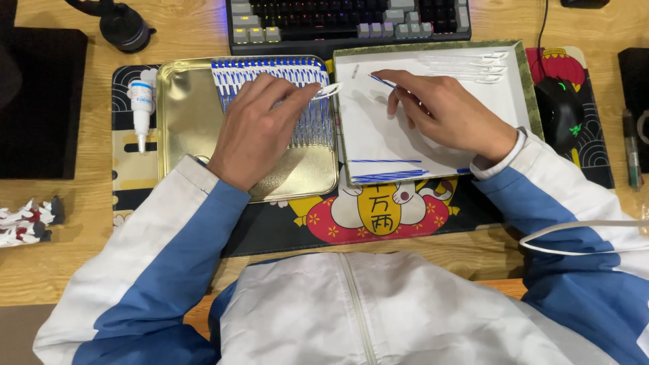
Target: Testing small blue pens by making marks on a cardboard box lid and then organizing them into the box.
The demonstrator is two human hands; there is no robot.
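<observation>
My left hand [260, 128] rests over a row of several clear pens with blue caps [270, 71] lined up in a gold metal tray [182, 122]. Its fingertips pinch one clear pen barrel [329, 90] that pokes out to the right. My right hand [443, 111] lies on a white-lined tray [368, 142] and holds a thin blue refill [382, 81] between thumb and forefinger. More blue refills [389, 174] lie at the near edge of that tray. Several empty clear barrels [473, 66] lie at its far right.
A keyboard [348, 20] sits behind the trays. A small white glue bottle [141, 108] lies left of the gold tray. A black mouse [560, 111] is to the right, a pen [631, 152] further right. A patterned desk mat [378, 216] lies beneath.
</observation>
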